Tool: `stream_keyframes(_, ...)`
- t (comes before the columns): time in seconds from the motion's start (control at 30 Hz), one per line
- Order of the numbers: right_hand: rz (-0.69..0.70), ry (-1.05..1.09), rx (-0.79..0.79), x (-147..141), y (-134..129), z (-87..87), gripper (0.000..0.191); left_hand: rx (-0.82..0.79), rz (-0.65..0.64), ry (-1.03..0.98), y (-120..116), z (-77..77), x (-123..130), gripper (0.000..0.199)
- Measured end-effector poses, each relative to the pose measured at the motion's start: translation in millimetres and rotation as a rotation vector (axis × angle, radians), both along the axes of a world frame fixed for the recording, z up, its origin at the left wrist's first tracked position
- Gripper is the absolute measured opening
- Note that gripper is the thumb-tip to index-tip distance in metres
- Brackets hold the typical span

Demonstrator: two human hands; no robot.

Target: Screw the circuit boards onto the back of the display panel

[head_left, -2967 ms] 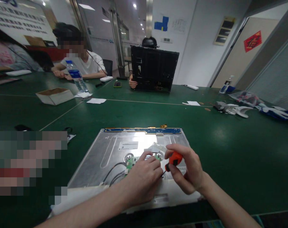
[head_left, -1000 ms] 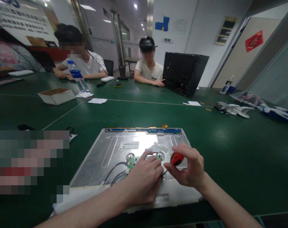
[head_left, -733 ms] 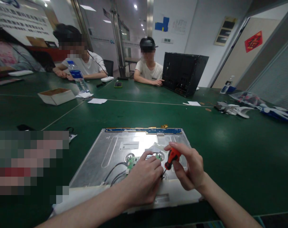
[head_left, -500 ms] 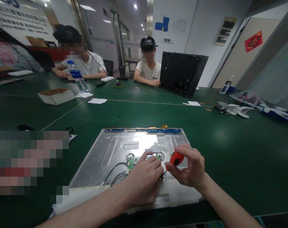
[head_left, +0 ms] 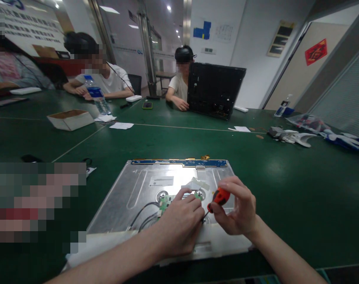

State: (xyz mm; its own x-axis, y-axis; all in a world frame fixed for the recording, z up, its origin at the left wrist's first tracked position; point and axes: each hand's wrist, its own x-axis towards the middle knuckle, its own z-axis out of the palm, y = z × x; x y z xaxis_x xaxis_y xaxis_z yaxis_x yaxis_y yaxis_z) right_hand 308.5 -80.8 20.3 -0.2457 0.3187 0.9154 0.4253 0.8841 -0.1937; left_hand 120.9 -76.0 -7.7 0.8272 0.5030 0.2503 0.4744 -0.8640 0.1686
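An orange-and-black screwdriver (head_left: 222, 196) is pinched between the thumb and fingers of my right hand (head_left: 241, 209). Its thin shaft slants down and left to a spot near the lower part of a metal display panel (head_left: 114, 209) lying on the table. My left hand (head_left: 182, 221) rests over the panel, fingers curled and fingertips close to the screwdriver's tip; whatever they pinch is hidden. Partly beneath that hand sits a green circuit board (head_left: 164, 202) with dark cables (head_left: 142, 211) running left. A blue circuit strip (head_left: 176, 162) lines the panel's far edge.
Across the green table (head_left: 155, 138), a co-worker (head_left: 179, 88) holds a black panel housing (head_left: 216, 90) upright. Another person (head_left: 117, 81) sits to the left. A water bottle (head_left: 98, 96), an open box (head_left: 71, 121), papers (head_left: 121, 126) and plastic-wrapped items (head_left: 312, 124) lie about.
My right fingers have shifted slightly on the screwdriver handle, which shows turned a little. My left hand stays put. Across the table, the black housing has moved left and turned.
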Motion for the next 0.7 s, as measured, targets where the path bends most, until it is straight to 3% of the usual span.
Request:
stream_keyframes(0.13,-0.038,-0.019,0.018,1.0,1.8,2.4,0.042,0.006,0.011,-0.001,-0.7,-0.3,-0.1,0.010)
stream_keyframes(0.33,0.037,-0.046,-0.051,3.7,1.2,8.3,0.044,-0.019,0.008,-0.033,-0.8,-0.2,-0.8,0.009)
stream_keyframes(0.5,-0.009,-0.015,-0.018,1.9,1.9,4.5,0.048,-0.029,0.001,0.001,-0.8,2.5,-0.5,0.010)
stream_keyframes(0.7,-0.059,-0.040,0.025,2.8,2.8,6.2,0.036,-0.023,0.024,0.005,-2.3,1.7,0.3,0.009)
